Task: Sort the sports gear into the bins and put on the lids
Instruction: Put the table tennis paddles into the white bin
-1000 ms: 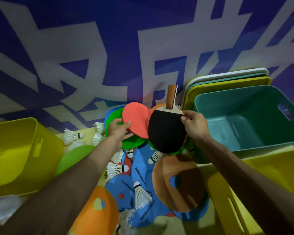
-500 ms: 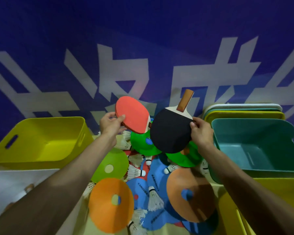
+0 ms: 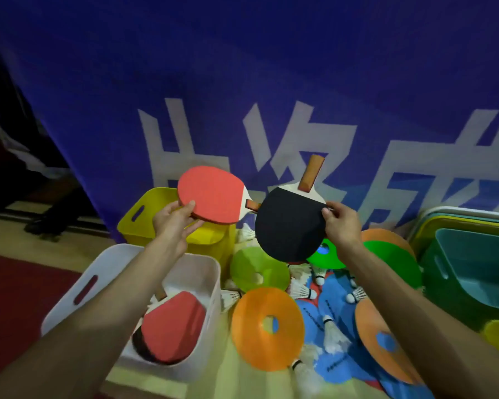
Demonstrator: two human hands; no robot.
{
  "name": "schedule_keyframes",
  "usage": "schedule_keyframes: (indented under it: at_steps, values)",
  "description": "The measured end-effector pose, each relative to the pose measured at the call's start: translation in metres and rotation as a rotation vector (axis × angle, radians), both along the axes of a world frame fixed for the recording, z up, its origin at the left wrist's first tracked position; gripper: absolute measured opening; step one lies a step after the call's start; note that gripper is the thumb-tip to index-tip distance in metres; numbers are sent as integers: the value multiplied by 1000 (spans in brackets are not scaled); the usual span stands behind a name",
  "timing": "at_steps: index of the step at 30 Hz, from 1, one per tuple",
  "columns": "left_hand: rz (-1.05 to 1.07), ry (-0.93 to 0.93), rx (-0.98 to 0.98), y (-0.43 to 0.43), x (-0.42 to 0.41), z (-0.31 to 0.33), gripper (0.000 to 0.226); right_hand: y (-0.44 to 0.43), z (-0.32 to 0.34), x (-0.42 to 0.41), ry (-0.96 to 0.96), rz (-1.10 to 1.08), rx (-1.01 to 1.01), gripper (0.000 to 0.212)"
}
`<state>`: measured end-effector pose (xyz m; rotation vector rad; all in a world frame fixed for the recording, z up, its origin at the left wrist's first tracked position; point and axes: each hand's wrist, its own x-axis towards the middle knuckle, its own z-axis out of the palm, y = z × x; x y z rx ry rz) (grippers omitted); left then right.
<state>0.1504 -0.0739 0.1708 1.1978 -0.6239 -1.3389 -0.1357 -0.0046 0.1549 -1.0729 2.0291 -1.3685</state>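
Red rubber paddle — smooth oval face, pale wood neck, stub of brown handle aimed at the right hand. The left hand pinches its near rim, thumb on top and fingers beneath.

Black rubber paddle, handle tilted up and away; the right hand pinches its right edge. Both blades are in the air, and the red one's handle tip meets the black blade's edge.

White bin, under the left forearm: open top, rounded corners, slot grip. It holds another red-faced paddle lying flat.

Yellow bin, just beyond the left hand, has an open mouth.

Between the forearms lie thin discs with centre holes — lime disc, orange disc, blue discs — overlapping, with feathered shuttlecocks scattered on them.

Teal bin, outside the right forearm, is open, with lids stacked on edge behind it.
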Motion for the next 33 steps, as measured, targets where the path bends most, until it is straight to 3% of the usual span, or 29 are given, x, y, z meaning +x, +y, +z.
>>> schedule_keyframes:
  at_steps: [6, 15, 19, 22, 33]
  values:
    - [57, 25, -9, 23, 117, -9, 45, 0, 7, 104, 123, 135, -14, 21]
    - [176, 143, 26, 59, 234, -27, 43, -4, 6, 222, 397, 522, 57, 23]
    - [254, 145, 21, 66, 255, -31, 35, -8, 1, 246, 504, 660, 153, 27]
    - [302, 170, 22, 67, 267, -39, 42, -23, -10, 261, 564, 754, 220, 28]
    - [417, 81, 70, 26, 269, -52, 36, -82, -98, 284, 738, 1037, 483, 31]
